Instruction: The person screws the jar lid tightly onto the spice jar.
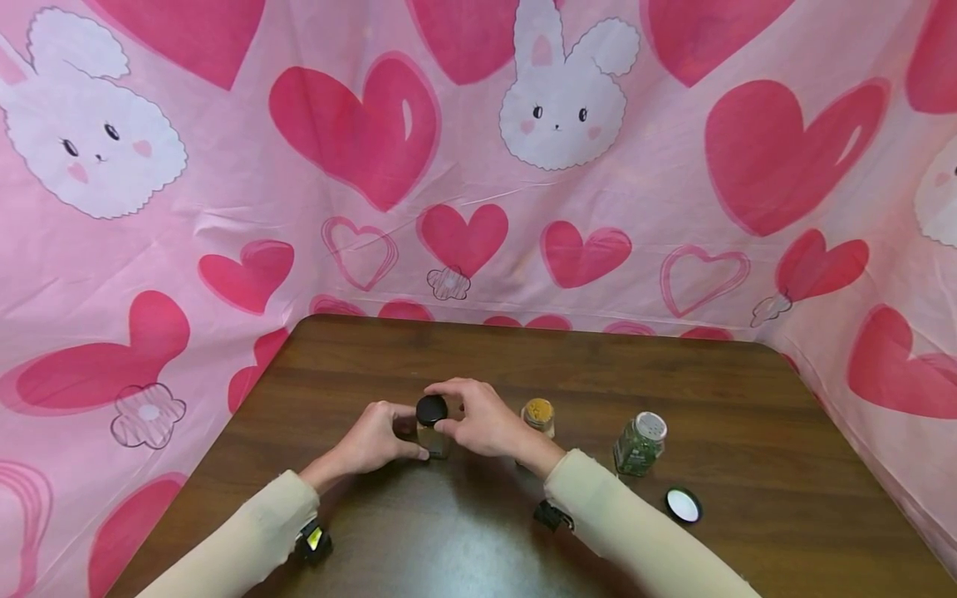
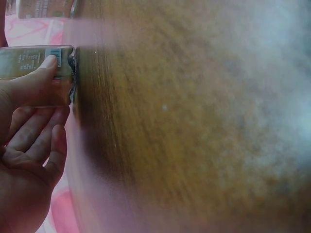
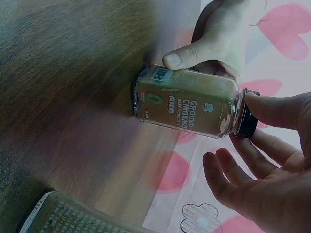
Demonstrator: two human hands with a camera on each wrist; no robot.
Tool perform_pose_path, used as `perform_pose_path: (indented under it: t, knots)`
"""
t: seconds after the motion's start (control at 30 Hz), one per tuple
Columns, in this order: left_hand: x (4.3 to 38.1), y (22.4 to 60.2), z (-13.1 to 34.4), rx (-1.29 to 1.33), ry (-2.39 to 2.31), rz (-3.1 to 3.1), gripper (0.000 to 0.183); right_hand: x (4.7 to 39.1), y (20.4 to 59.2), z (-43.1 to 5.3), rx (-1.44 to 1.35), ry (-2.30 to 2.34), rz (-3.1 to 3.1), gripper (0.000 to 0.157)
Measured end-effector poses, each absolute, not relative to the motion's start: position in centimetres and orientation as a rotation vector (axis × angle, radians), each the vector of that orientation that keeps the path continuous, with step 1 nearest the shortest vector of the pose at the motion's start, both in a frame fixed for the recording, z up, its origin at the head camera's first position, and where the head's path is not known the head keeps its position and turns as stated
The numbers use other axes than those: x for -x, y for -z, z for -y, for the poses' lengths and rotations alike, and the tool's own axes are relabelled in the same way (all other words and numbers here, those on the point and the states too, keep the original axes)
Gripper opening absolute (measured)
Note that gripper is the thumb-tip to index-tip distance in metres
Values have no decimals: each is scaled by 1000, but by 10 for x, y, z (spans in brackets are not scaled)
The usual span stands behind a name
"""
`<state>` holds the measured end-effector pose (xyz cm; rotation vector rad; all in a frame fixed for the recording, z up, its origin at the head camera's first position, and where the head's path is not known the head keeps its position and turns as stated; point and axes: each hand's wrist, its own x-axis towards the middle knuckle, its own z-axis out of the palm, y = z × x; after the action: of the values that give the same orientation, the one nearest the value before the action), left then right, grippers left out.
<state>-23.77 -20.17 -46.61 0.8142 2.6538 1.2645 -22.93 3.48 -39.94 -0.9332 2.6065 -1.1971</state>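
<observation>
A glass jar of ground cinnamon (image 1: 438, 443) stands upright on the table, its label legible in the right wrist view, where the jar (image 3: 182, 102) appears sideways. My left hand (image 1: 374, 438) grips the lower body, thumb on one side near the barcode. My right hand (image 1: 482, 421) pinches the black cap (image 3: 249, 121) between thumb and fingers, its other fingers loosely bent. The cap sits on the jar's neck. In the left wrist view my left hand (image 2: 29, 145) holds the jar (image 2: 29, 60) near its base.
Right of the hands stand an uncapped jar of yellow powder (image 1: 539, 412), partly behind my right wrist, and a jar of green flakes (image 1: 638, 447) with a perforated top. A black lid (image 1: 684, 505), white inside up, lies nearby. A pink heart-print cloth (image 1: 463, 183) surrounds the wooden table (image 1: 359, 357).
</observation>
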Motion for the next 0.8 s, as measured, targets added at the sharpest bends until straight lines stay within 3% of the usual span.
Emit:
perform_pose_path:
  t: [0.8]
  knots:
    - [238, 466, 202, -820, -1270, -2655, 32, 226, 401, -30, 963, 1140, -2739, 38]
